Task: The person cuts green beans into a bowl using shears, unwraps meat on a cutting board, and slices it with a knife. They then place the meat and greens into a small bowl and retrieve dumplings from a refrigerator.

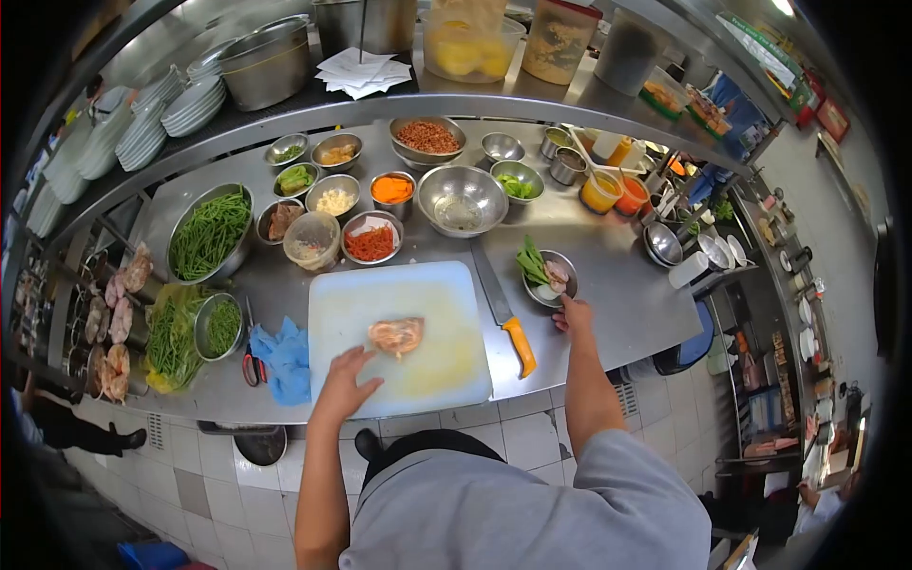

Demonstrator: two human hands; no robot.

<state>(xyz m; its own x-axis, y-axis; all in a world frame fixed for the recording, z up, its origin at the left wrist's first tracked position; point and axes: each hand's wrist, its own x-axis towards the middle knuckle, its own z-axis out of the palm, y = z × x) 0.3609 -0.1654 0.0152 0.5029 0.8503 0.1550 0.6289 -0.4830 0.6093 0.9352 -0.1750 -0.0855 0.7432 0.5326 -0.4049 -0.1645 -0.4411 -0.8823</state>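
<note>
My left hand [350,382] hovers at the lower left of the white cutting board [437,294], fingers spread and holding nothing. Just beyond its fingertips a piece of raw meat [396,335] lies on the board. At the right, my right hand [573,315] has its fingers closed at the near rim of a small metal bowl [549,302], which holds green leaves [535,261] and pale pinkish pieces [556,275]. Between board and bowl rests a knife with an orange handle [519,346], its blade pointing away from me.
Beyond the board stand several metal bowls, among them a large one [463,201] and one of green beans [211,233]. Scissors [253,369] and a blue cloth [282,361] lie left of the board. A shelf [456,106] crosses above. Other people are partly visible at both sides.
</note>
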